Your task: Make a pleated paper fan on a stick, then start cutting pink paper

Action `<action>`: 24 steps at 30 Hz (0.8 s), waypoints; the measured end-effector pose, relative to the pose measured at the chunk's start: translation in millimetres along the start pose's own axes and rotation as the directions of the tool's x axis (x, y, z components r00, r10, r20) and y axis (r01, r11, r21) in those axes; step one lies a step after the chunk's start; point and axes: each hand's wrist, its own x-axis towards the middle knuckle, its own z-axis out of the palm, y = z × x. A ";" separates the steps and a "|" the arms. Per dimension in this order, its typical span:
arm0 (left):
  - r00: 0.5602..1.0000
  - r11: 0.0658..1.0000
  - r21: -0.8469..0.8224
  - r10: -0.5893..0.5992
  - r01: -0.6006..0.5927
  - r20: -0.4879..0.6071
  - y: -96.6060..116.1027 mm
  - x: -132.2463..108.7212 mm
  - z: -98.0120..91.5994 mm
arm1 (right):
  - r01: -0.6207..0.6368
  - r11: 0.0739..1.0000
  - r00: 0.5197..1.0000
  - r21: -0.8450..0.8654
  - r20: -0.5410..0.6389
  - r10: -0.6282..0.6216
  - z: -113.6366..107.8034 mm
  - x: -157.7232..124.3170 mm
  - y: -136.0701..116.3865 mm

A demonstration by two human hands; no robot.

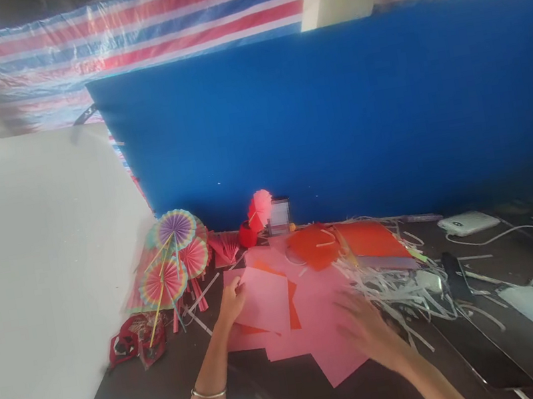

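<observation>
My left hand [233, 301] pinches the left edge of a square pink paper sheet [269, 297], thumb on top. That sheet lies over more pink paper and an orange sheet [293, 306] whose corners stick out beneath it. My right hand [365, 325] is a little blurred, its fingers spread and holding nothing, over the right part of a larger pink sheet [326, 335]. I cannot tell whether it touches the paper. Behind these lie crumpled-edged orange paper [313, 249] and a flat orange stack [374, 241].
Folded paper fans [175, 229] and a red plastic-wrapped bundle [140, 341] stand at left. White paper strips [389, 288] are heaped at right, near a phone [483, 351], a black slim object [457, 277] and a white device with a cable [468, 223]. A blue panel [334, 114] borders the back.
</observation>
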 end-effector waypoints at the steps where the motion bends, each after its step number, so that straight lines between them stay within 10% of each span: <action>1: 1.000 1.000 0.013 0.010 -0.010 -0.015 -1.0 0.7 -1.2 | -0.006 0.999 1.000 0.032 0.028 0.005 1.7 -11.9 -5.8; 17: 0.974 0.990 0.127 0.089 -0.064 -0.206 -1.0 3.5 -32.7 | -0.202 0.921 0.979 0.334 0.054 0.196 7.7 -41.9 -29.5; 24: 0.976 0.991 0.110 0.102 -0.081 -0.195 -6.9 4.0 -28.0 | -0.332 0.573 0.905 0.749 0.082 0.417 22.5 4.1 -69.7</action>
